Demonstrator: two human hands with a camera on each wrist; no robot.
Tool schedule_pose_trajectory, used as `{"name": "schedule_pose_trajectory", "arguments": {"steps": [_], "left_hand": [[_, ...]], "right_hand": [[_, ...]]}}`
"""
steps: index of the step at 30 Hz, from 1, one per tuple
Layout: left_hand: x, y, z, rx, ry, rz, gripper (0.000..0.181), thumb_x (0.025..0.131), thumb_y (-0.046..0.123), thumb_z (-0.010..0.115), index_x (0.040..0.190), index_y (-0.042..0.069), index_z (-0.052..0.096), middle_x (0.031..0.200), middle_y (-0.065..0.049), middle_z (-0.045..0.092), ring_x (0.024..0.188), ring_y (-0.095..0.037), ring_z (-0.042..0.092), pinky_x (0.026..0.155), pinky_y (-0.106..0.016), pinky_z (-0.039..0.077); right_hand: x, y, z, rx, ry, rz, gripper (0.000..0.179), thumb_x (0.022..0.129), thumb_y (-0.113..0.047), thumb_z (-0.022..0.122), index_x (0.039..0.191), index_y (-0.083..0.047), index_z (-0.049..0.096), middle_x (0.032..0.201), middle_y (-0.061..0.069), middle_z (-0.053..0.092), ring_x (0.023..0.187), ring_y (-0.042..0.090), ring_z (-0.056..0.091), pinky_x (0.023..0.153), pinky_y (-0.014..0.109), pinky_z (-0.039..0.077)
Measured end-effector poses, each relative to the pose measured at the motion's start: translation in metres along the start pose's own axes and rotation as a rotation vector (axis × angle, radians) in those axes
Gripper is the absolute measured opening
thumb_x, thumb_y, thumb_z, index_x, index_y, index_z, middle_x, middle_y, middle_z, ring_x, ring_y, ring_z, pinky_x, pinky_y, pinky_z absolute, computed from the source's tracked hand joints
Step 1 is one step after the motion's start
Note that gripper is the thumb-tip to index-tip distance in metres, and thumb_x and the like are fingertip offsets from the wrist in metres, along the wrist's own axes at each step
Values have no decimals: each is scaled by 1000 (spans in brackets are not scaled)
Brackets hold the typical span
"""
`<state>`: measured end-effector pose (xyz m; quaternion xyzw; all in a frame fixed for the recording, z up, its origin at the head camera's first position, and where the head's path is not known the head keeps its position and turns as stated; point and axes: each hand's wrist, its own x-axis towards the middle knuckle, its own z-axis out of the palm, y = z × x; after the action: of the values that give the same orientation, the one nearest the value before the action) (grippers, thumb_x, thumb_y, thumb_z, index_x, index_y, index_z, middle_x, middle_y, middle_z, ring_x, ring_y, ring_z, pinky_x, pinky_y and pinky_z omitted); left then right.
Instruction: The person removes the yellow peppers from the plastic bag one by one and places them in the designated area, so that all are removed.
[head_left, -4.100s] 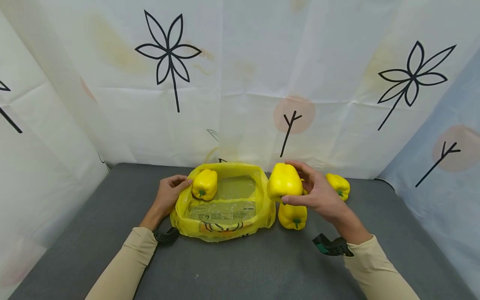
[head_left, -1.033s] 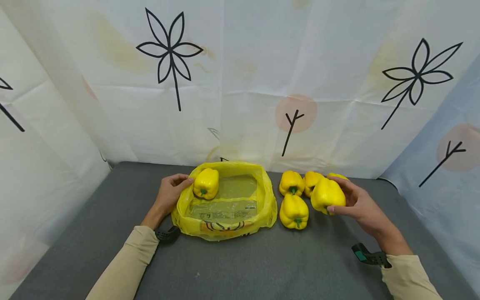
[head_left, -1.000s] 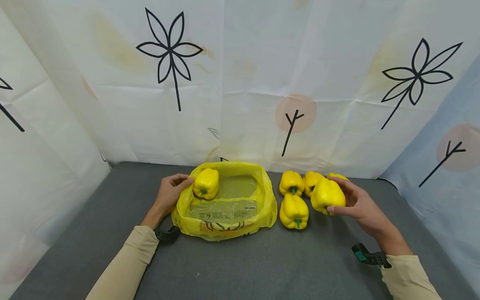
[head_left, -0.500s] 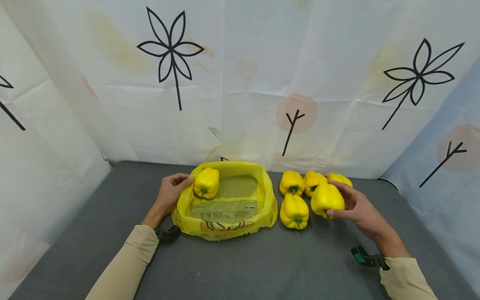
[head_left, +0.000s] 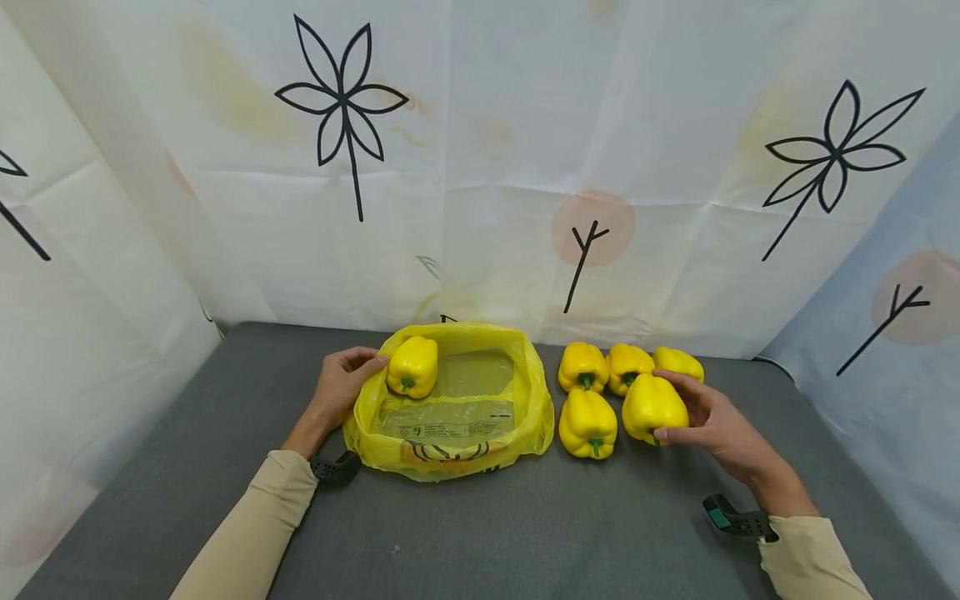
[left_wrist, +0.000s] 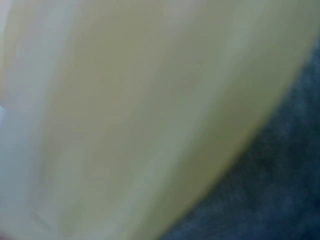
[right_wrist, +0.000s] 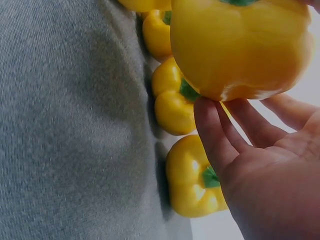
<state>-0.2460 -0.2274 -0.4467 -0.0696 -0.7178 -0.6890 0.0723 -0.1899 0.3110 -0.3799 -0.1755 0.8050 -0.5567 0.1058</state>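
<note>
My left hand (head_left: 336,393) pinches the left rim of a yellow plastic bag (head_left: 450,463), which stands wide open. Inside the bag, at its left side, lies one yellow bell pepper (head_left: 413,367). In the left wrist view the blurred bag wall (left_wrist: 125,100) fills most of the picture. Another yellow bell pepper (head_left: 654,408) is between the thumb and fingers of my right hand (head_left: 726,429), in the front row beside a bell pepper (head_left: 588,423). The right wrist view has the fingertips against this bell pepper (right_wrist: 240,50); whether its underside touches the table cannot be seen.
Behind the held one, a back row has a bell pepper (head_left: 583,367), a middle bell pepper (head_left: 628,367) and a right-hand bell pepper (head_left: 678,362). All stand on a grey cloth-covered table (head_left: 480,533). A patterned white curtain (head_left: 480,167) closes off the back.
From above the bag's right edge, my right hand has carried the bell pepper right and lowered it in front of the back row. The left hand has kept its place on the bag.
</note>
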Motion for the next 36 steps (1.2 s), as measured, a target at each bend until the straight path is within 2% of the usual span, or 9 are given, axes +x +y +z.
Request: {"name": "schedule_pose_trajectory", "arguments": {"steps": [3, 9, 25, 36], "left_hand": [[0, 0, 0, 4, -1, 0, 35, 100, 16, 68, 112, -16, 64, 92, 0, 67, 82, -12, 67, 72, -25, 60], [1, 1, 0, 11, -1, -6, 35, 100, 16, 68, 113, -16, 63, 92, 0, 67, 82, -12, 67, 73, -24, 59], [0, 3, 0, 15, -1, -9, 35, 100, 17, 68, 113, -15, 64, 92, 0, 67, 82, -11, 67, 73, -24, 60], [-1, 2, 0, 4, -6, 2, 35, 101, 16, 67, 114, -17, 63, 92, 1, 67, 82, -11, 67, 72, -24, 60]], "right_hand": [[0, 2, -1, -5, -13, -6, 84, 92, 0, 72, 158, 4, 21, 153, 26, 28, 117, -2, 54, 90, 21, 53], [2, 7, -1, -20, -35, 32, 86, 90, -4, 76, 158, 2, 23, 154, 24, 29, 119, -4, 52, 91, 21, 52], [3, 16, -1, -24, -95, 19, 87, 92, -5, 73, 159, 3, 19, 161, 31, 16, 123, -14, 43, 93, 17, 49], [4, 24, 1, -18, -113, 30, 85, 92, -4, 74, 158, 4, 22, 161, 32, 17, 122, -12, 47, 92, 21, 52]]}}
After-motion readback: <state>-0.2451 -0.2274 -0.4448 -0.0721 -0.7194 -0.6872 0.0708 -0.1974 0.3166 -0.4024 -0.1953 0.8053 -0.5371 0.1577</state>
